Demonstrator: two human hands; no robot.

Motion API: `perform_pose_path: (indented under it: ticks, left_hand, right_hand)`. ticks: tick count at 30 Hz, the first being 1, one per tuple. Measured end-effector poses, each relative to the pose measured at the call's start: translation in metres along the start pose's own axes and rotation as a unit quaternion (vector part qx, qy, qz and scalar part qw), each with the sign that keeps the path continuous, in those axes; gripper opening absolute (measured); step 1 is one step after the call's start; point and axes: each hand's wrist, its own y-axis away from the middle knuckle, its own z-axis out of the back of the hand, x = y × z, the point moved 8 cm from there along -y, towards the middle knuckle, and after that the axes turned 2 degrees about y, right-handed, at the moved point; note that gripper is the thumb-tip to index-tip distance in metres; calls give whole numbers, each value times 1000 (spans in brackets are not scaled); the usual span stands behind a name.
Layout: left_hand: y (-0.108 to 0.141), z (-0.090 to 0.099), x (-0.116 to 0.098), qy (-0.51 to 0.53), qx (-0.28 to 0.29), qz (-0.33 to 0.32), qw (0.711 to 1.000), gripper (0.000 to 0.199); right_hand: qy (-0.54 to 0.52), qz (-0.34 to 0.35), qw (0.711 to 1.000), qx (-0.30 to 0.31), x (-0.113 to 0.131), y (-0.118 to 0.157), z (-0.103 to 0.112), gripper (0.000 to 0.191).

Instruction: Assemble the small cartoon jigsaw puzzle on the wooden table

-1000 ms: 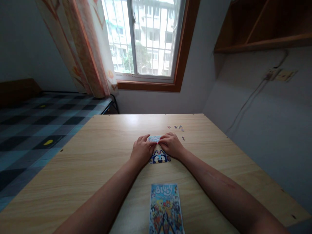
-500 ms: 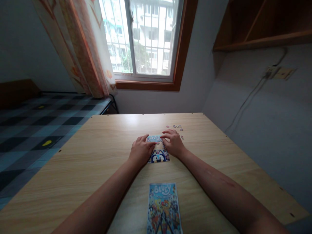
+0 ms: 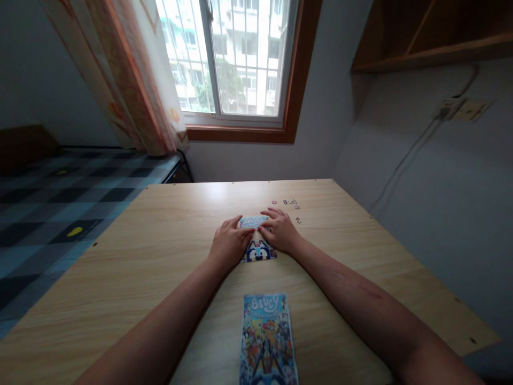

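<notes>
A partly assembled jigsaw puzzle (image 3: 259, 253) lies flat on the table, with a blue cartoon dog's face at its near edge. My left hand (image 3: 229, 241) rests at its left side, fingers apart and the thumb stretched over the middle. From the right, my right hand (image 3: 280, 231) reaches over the puzzle with fingers spread, its thumb close to the left thumb tip. Any small piece under the fingertips is hidden. Closer to me lies a Bluey picture sheet or box (image 3: 267, 337) showing many cartoon characters.
Several loose puzzle pieces (image 3: 292, 202) lie beyond my right hand, and another piece (image 3: 298, 220) sits nearer to it. The wooden table (image 3: 160, 235) ends before the window wall. A checked bed (image 3: 80, 198) stands at left; a wooden shelf (image 3: 433, 53) hangs at upper right.
My right hand has shifted slightly left over the puzzle, so its thumb is now nearer my left thumb. The left hand stays at the puzzle's left side. The view has tilted slightly.
</notes>
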Motion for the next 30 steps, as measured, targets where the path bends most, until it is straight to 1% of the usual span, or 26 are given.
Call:
perform_pose_path:
  ticks: [4,11,18,23,26,28,30]
  left_hand:
    - [0,-4,-1,-1,22,18,1000,28]
    - [0,-3,-8,-4,53,32,998,30]
    - [2,-5,-9,-15,42,8,999,31]
    - [2,-7,-7,-6,31,7,999,34]
    - [1,-7,-5,-2,26,9,1000,36]
    - [1,-8,-3,6,26,6,1000,38]
    - [1,-10,0,21,27,5,999,39]
  right_hand:
    - [-1,2,1000,3,-3,1,0,16]
    - [-4,8,1000,2,-7,2,-1,16]
    - [-5,40,999,-4,-6,2,-3,18]
    - [-27,38,999,-7,-7,3,-4,17]
    - [-43,22,997,-52,-7,3,8,17]
    - [-57,-7,993,-106,-13,1,25,18]
    - [-73,-44,982,-169,-27,-2,46,21]
